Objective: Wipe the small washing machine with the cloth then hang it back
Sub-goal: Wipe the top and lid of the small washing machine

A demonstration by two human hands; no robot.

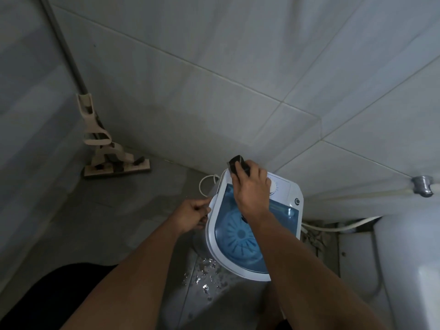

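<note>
A small white washing machine [215, 236] with a translucent blue lid stands on the wet floor against the tiled wall. My right hand [252, 186] presses a dark cloth [238, 164] onto the machine's far left corner, next to the round dial. The cloth is bunched, and only its upper end shows past my fingers. My left hand [191, 214] grips the machine's left rim, fingers curled on the edge.
A flat mop [112, 160] leans in the left corner, its long handle rising up the wall. A white cord [206, 184] loops behind the machine. A white toilet [409, 258] and hose sit at right. Water puddles [204, 275] lie on the floor in front.
</note>
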